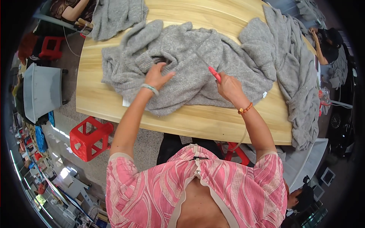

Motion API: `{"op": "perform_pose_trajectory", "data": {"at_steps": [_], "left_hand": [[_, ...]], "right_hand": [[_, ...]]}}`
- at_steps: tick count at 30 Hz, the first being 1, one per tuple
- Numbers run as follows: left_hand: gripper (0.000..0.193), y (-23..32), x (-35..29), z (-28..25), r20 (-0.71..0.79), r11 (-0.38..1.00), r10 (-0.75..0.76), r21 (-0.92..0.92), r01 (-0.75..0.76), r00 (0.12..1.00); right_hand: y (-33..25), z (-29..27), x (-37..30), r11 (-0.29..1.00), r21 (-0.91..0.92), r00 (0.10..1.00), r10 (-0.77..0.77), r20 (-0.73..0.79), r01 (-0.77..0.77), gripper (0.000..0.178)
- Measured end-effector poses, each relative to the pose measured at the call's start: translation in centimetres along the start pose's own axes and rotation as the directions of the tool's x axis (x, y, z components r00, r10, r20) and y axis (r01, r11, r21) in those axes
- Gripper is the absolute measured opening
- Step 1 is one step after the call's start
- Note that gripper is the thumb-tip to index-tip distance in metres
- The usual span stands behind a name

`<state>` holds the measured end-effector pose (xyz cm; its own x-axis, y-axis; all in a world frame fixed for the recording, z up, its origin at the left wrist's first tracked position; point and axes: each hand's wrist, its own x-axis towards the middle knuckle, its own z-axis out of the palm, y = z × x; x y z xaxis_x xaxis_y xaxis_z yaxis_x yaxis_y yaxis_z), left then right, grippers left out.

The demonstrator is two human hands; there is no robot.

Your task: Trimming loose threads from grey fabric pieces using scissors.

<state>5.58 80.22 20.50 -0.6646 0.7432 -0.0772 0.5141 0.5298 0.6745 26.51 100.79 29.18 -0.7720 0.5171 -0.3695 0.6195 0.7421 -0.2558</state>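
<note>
A crumpled grey knitted sweater (182,49) lies spread over the wooden table (182,121). My left hand (157,75) rests flat on it with fingers spread, pressing the knit down near its left side. My right hand (228,86) grips a thin tool with a red handle (214,73), its metal tip pointing up and left onto the sweater. A bracelet sits on each wrist.
More grey knitwear (292,68) is heaped along the table's right side and another piece (114,15) at the far left corner. A red plastic stool (89,137) stands below the table's left edge, a grey tub (42,93) further left. Other people sit at the far corners.
</note>
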Motion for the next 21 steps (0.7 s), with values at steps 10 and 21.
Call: {"op": "perform_pose_trajectory", "data": {"at_steps": [10, 21], "left_hand": [[0.038, 6.7, -7.0, -1.0, 0.679, 0.582, 0.026, -0.607, 0.541, 0.734], [0.043, 4.8, 6.5, 4.4, 0.106, 0.261, -0.591, -0.913, 0.314, 0.8]], "right_hand": [[5.4, 1.6, -4.2, 0.999, -0.023, 0.999, 0.043, 0.017, -0.042, 0.022], [2.9, -0.9, -6.2, 0.996, 0.086, 1.0, 0.002, -0.006, -0.001, 0.022]]}}
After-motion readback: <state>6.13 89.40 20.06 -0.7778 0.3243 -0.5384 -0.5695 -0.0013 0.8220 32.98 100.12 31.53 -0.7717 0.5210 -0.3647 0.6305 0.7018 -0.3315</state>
